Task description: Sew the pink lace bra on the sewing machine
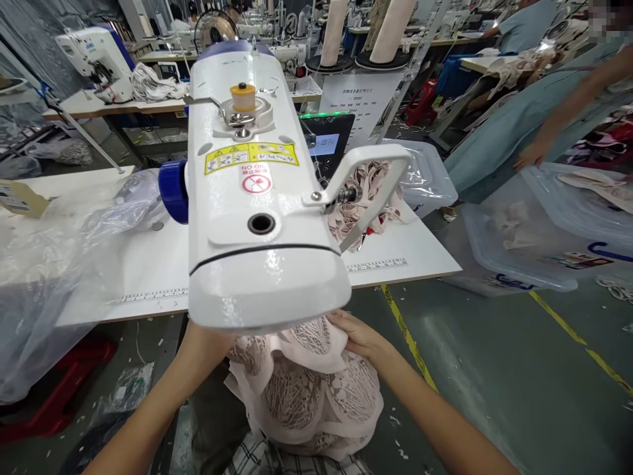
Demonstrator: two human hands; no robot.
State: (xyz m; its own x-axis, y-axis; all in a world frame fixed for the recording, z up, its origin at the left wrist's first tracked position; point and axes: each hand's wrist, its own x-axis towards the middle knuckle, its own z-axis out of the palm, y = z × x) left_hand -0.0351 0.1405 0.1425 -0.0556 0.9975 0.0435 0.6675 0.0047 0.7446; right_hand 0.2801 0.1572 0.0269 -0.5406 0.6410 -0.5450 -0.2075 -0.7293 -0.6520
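A pale pink lace bra (316, 396), bunched in layers with smooth edging, hangs over my lap below the white sewing machine head (270, 284). At its upper right edge my right hand (357, 335) is closed on the cloth, fingertips partly under the machine. My left hand (210, 343) reaches up to the bra's left side, but the machine head covers its fingers, so their grip cannot be seen. Needle and presser foot are hidden behind the machine's front end.
More pink strips (366, 198) are heaped behind the machine's lever (376, 155). Clear plastic bags (49, 284) lie at left on the white table (143, 264). Clear bins (539, 224) stand at right, where another person's hand (531, 156) rests near a rim.
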